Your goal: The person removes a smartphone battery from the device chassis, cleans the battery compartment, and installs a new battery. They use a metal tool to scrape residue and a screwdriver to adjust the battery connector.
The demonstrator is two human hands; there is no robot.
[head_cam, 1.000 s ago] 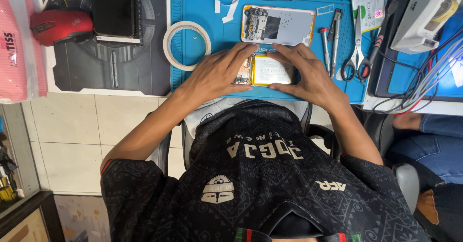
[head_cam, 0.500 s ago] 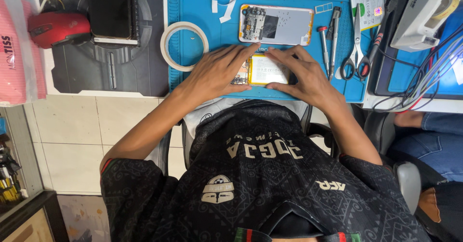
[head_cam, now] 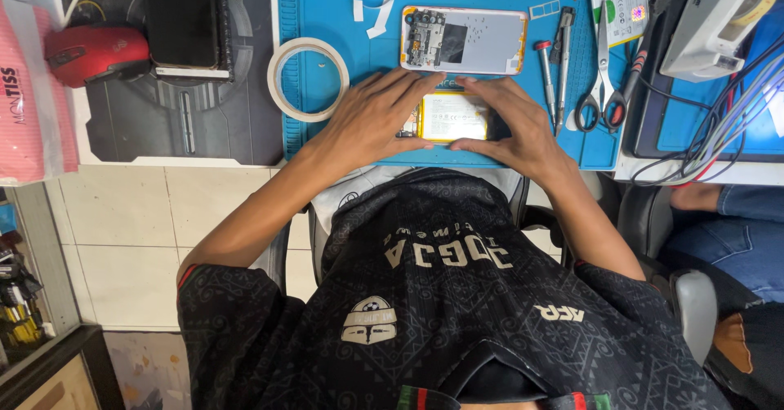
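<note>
Both our hands on the phone battery

Our left hand and right hand frame the yellow-edged battery on the blue mat, opened phone just beyond.

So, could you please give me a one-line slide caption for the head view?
Both hands, left hand and right hand, frame an opened phone on a blue mat.

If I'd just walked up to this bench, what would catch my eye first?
Probably the two hands meeting at the near edge of the bright blue work mat: the left hand and right hand close around an opened phone with a yellow-edged battery. Just beyond lies a phone back shell, with a tape ring to the left.
</note>
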